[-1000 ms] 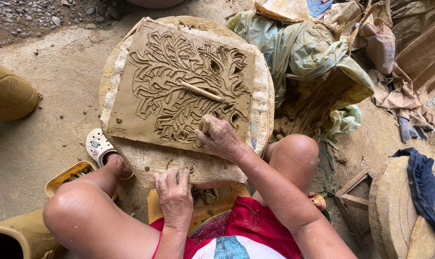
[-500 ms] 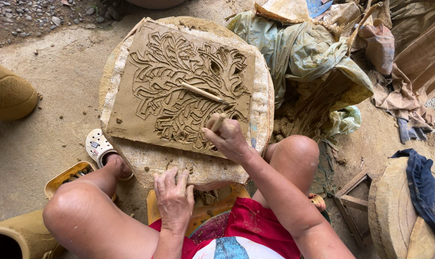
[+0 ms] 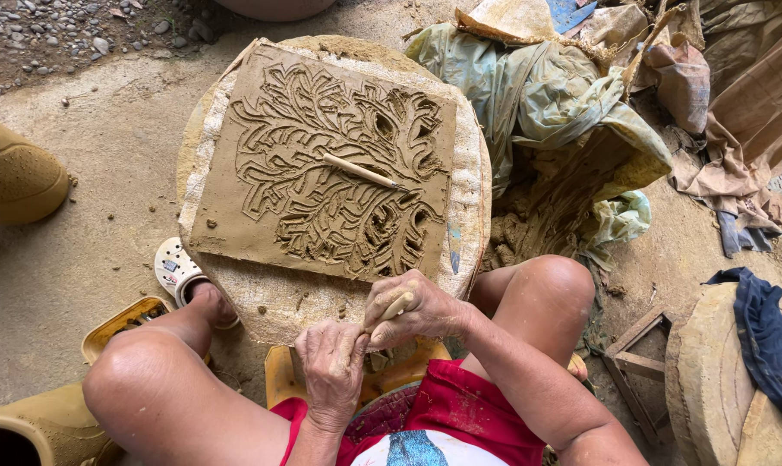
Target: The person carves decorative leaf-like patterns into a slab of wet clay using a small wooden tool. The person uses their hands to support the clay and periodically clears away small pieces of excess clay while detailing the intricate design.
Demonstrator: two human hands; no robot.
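A rectangular clay slab (image 3: 322, 164) carved with a branching leaf pattern lies on a round cloth-covered stand (image 3: 469, 198). A thin wooden stick tool (image 3: 361, 171) rests across the carving. My right hand (image 3: 417, 311) is closed around a short pale carving tool (image 3: 397, 306) just below the slab's near edge. My left hand (image 3: 332, 362) is closed against the tip of that tool, the two hands touching. My bare knees frame the stand, left (image 3: 141, 380) and right (image 3: 551, 285).
A heap of crumpled green plastic sheeting (image 3: 546, 103) and wet clay (image 3: 529, 229) lies right of the stand. A white clog (image 3: 173, 269) and yellow tray (image 3: 119, 324) are at left. Clay pots (image 3: 15, 177) stand at left; a round stand with dark cloth (image 3: 766, 345) at right.
My right hand has pulled back off the slab's lower right corner toward my body. It now meets my left hand below the slab. The stick on the slab has not moved.
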